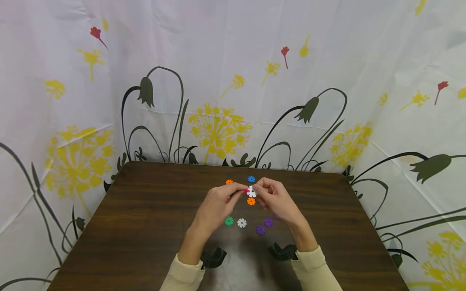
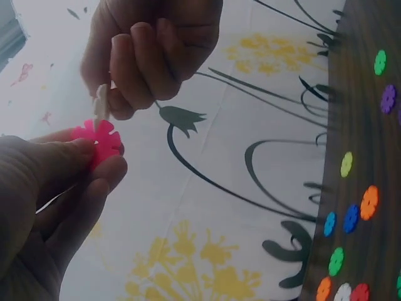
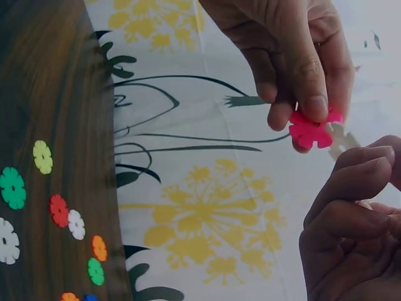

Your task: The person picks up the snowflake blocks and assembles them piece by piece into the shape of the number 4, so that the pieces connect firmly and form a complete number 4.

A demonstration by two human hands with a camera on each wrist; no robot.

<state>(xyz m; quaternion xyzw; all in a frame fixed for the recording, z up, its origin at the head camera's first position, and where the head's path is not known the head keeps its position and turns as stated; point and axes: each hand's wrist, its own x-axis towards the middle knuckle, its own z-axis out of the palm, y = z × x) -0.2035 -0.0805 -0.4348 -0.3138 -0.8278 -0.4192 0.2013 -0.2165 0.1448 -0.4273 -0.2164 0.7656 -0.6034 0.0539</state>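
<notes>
One left hand [image 1: 216, 206] and one right hand [image 1: 278, 198] are holding one white disc [image 3: 339, 140] and at least one pink disc [image 3: 307, 133]. The head view is showing two orange discs [image 1: 251, 201], one blue disc [image 1: 251, 179], one green disc [image 1: 229, 221], another white disc [image 1: 242, 223] and three purple discs [image 1: 268, 222].

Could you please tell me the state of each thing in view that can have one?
Left hand: pinching the pink disc.
Right hand: pinching the white disc.
Pink disc: held up, meeting the white disc; whether interlocked, I cannot tell.
White disc: held up, at the pink disc's edge.
Loose discs: lying on the table.
Backdrop: hanging, creased.
</notes>
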